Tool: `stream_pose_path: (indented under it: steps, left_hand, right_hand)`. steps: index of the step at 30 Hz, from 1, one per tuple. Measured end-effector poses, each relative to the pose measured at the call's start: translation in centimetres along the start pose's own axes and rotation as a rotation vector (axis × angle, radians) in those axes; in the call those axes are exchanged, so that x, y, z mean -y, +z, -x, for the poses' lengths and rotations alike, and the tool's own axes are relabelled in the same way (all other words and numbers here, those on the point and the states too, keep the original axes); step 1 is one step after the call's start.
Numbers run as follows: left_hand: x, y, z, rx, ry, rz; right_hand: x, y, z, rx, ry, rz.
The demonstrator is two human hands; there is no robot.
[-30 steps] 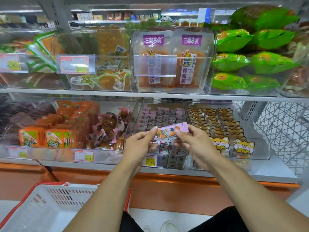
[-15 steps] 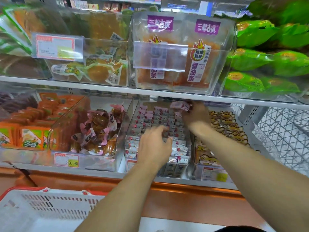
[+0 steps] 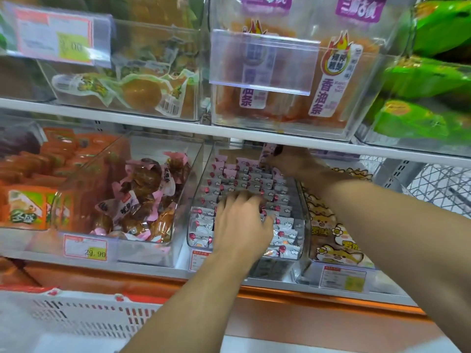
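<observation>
Sitting far left, orange packs [image 3: 25, 205] and brown wrapped snacks [image 3: 142, 189] fill their bins. Left hand [image 3: 242, 225] lies on the packet rows [image 3: 285, 235] in the middle clear bin [image 3: 305, 220], fingers bent down; can't tell whether it grips any. Right hand [image 3: 295, 164], at the bin's rear under the upper shelf [image 3: 153, 124], pinches a pink packet [image 3: 267, 152] upright.

Upper shelf [image 3: 153, 122]: orange snack packs [image 3: 331, 98] and green bags [image 3: 428, 77] are displayed side by side.
Lower shelf [image 3: 153, 270]: brown wrapped snacks [image 3: 142, 189] are binned beside orange packets [image 3: 28, 205].
Below: a white basket [image 3: 76, 319] is seen.
</observation>
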State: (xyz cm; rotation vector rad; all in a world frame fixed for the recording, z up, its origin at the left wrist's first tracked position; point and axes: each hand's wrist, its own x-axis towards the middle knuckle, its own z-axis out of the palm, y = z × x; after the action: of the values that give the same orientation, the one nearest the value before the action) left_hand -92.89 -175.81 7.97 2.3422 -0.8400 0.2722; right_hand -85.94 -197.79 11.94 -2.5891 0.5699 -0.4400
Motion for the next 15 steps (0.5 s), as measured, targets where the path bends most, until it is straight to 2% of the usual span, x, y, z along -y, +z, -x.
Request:
stream_pose_path:
  steps: [7,11,13,15]
  left_hand:
    - [0.2,-0.1,-0.1,-0.001,-0.01,-0.001]
    - [0.4,-0.1,0.0,-0.003,-0.015,-0.016]
    - [0.4,-0.1,0.0,0.006,-0.021,-0.011]
    - [0.5,-0.1,-0.1,0.01,-0.03,0.002]
  right_hand:
    - [0.9,-0.3,0.1,0.193,-0.133,0.133]
    - [1.3,-0.1,-0.3,0.228,-0.082,0.176]
    - [1.4,0.0,-0.5,0.237,-0.071,0.153]
    - [0.9,0.2,-0.9,0.229,-0.09,0.018]
